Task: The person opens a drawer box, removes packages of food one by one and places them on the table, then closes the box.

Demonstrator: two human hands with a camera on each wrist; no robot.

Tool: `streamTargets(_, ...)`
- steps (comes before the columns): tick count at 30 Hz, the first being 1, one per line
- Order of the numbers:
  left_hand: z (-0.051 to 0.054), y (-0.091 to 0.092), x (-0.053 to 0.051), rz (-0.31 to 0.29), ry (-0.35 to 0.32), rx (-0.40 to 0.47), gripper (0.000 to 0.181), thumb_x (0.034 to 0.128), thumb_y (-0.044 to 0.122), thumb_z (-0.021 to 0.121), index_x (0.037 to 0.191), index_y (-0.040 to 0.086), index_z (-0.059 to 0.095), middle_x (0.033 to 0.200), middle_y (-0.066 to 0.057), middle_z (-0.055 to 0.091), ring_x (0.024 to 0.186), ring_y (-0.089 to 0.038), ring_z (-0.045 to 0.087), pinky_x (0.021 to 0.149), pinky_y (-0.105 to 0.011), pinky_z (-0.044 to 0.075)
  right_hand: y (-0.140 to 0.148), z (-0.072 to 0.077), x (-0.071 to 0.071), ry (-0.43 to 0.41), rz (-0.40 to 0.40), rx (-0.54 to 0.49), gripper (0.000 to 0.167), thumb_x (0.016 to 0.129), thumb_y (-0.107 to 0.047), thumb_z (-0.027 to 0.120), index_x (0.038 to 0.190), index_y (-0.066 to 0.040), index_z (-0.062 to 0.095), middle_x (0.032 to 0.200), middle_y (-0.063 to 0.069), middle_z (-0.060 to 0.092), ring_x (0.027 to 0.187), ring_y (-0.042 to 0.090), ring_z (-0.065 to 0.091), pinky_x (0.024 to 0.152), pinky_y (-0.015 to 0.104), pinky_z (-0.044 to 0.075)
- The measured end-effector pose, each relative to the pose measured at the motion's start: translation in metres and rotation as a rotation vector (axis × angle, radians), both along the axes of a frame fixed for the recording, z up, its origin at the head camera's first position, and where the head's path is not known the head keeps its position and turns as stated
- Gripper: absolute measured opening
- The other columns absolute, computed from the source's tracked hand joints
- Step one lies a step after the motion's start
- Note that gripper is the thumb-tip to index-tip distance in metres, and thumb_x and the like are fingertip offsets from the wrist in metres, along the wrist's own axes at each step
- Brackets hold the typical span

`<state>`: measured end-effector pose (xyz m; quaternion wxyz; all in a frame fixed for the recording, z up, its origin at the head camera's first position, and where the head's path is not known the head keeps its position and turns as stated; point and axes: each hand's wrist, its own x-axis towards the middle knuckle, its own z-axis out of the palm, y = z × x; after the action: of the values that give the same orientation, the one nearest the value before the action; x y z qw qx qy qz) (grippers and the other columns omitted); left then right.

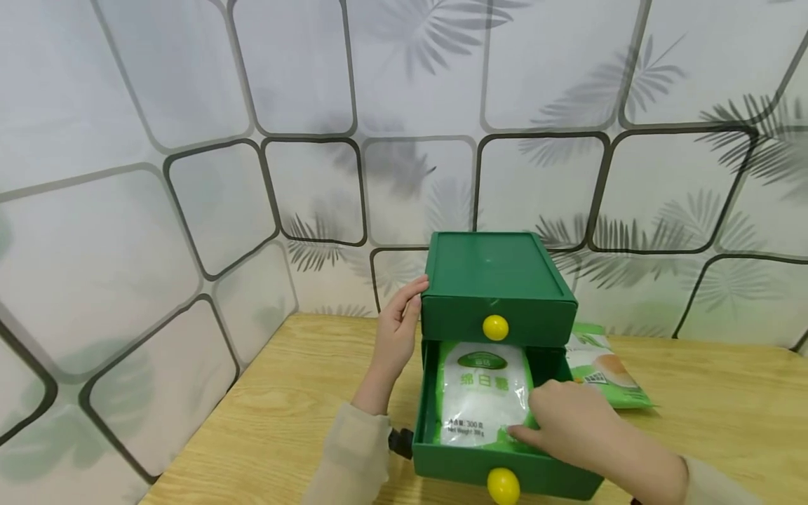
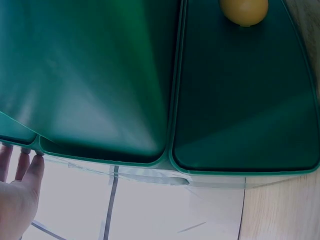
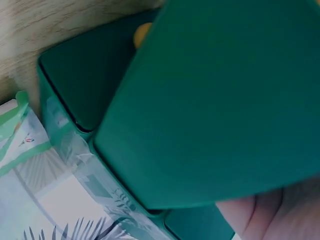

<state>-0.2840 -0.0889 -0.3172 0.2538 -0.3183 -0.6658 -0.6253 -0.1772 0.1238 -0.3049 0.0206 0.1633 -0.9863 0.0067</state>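
Observation:
A green drawer cabinet (image 1: 492, 263) stands on the table with its middle drawer (image 1: 454, 459) pulled out. In that drawer lies a white and green bag of sugar (image 1: 482, 393), marked 300 g. My right hand (image 1: 571, 421) reaches over the drawer's right wall and pinches the bag's right edge, thumb on top. Its other fingertips are hidden. My left hand (image 1: 398, 326) rests its fairly straight fingers against the cabinet's left side. In the left wrist view, the fingertips of the left hand (image 2: 20, 195) touch the cabinet's edge.
Another green and white packet (image 1: 606, 372) lies on the wooden table (image 1: 252, 421), right of the cabinet. Yellow round knobs stick out from the top drawer front (image 1: 454, 319) and the open drawer. A patterned curtain (image 1: 416, 91) hangs behind and to the left.

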Motion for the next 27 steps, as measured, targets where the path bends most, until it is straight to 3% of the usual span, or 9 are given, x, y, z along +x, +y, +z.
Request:
streamTargets(6, -0.003, -0.001, -0.002, 0.000, 0.006, -0.009, 0.032, 0.0962, 0.016, 0.039, 0.120, 0.001, 0.053, 0.129, -0.007, 0.046, 0.121, -0.013, 0.038, 0.098, -0.034, 0.032, -0.009, -0.003, -0.005, 0.020, 0.000, 0.044, 0.049, 0.068, -0.054, 0.066, 0.051, -0.014, 0.043, 0.048, -0.001, 0.038, 0.043, 0.014, 0.035, 0.038, 0.029, 0.028)
streamTargets(11, -0.003, 0.001, -0.001, -0.003, 0.000, -0.010, 0.032, 0.0962, 0.017, 0.039, 0.120, 0.001, 0.053, 0.129, -0.006, 0.046, 0.121, -0.013, 0.037, 0.098, -0.033, 0.032, -0.012, -0.004, -0.006, -0.001, -0.019, -0.020, 0.047, 0.067, -0.051, 0.069, 0.058, -0.010, 0.047, 0.051, 0.001, 0.041, 0.044, 0.015, 0.037, 0.039, 0.030, 0.031)
streamTargets(14, -0.003, 0.001, -0.002, -0.009, 0.007, -0.005, 0.032, 0.0962, 0.016, 0.039, 0.120, 0.001, 0.053, 0.129, -0.007, 0.046, 0.121, -0.013, 0.037, 0.098, -0.033, 0.032, -0.013, -0.006, -0.008, -0.028, -0.029, -0.085, 0.047, 0.067, -0.047, 0.071, 0.073, -0.002, 0.055, 0.055, 0.002, 0.044, 0.046, 0.015, 0.040, 0.040, 0.030, 0.034)
streamTargets(19, -0.003, 0.000, -0.003, -0.008, 0.011, 0.002, 0.031, 0.0960, 0.015, 0.039, 0.120, 0.001, 0.053, 0.129, -0.008, 0.046, 0.121, -0.014, 0.037, 0.098, -0.033, 0.032, -0.015, -0.008, -0.012, -0.058, -0.009, -0.158, 0.067, 0.068, -0.040, 0.073, 0.103, 0.013, 0.055, 0.063, 0.006, 0.053, 0.050, 0.013, 0.044, 0.045, 0.031, 0.040)
streamTargets(24, 0.005, 0.001, 0.007, -0.011, -0.012, 0.012, 0.029, 0.0954, 0.005, 0.037, 0.119, -0.005, 0.051, 0.128, -0.015, 0.045, 0.122, -0.021, 0.037, 0.098, -0.036, 0.031, -0.013, -0.011, -0.017, -0.084, 0.013, -0.205, 0.073, 0.069, -0.035, 0.074, 0.111, 0.019, 0.048, 0.072, 0.012, 0.058, 0.057, 0.015, 0.048, 0.053, 0.033, 0.044)
streamTargets(27, 0.011, 0.002, 0.015, -0.009, -0.017, 0.014, 0.028, 0.0946, 0.000, 0.036, 0.118, -0.008, 0.050, 0.128, -0.019, 0.044, 0.121, -0.026, 0.036, 0.098, -0.040, 0.031, -0.012, -0.013, -0.019, -0.106, 0.006, -0.253, 0.084, 0.068, -0.033, 0.075, 0.119, 0.023, 0.038, 0.088, 0.023, 0.059, 0.073, 0.023, 0.056, 0.064, 0.038, 0.048)
